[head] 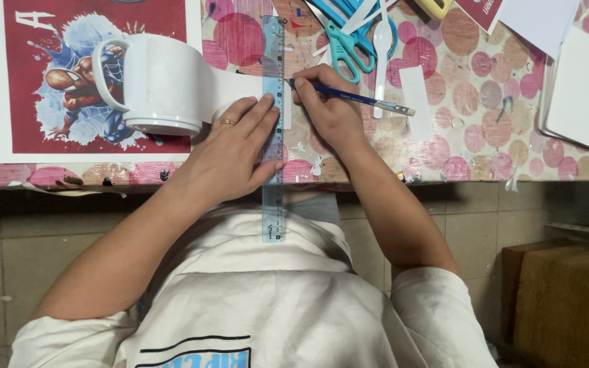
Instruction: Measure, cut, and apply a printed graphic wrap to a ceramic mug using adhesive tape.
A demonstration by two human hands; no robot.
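Observation:
My left hand (230,153) lies flat on a clear blue ruler (273,129), pressing it down over a white paper strip (236,87) that comes off a white mug (161,83) lying on its side. A ring shows on one finger. My right hand (328,112) grips a blue pencil (352,96), with its tip against the ruler's right edge near the top of the strip. The ruler reaches past the table's near edge, over my lap.
A red superhero print (35,75) lies under the mug at left. Teal scissors (342,44), a white plastic spoon (382,48), a small white paper slip (416,92) and white cards (584,85) lie on the dotted tablecloth (472,136). A brown box (567,307) stands on the floor at right.

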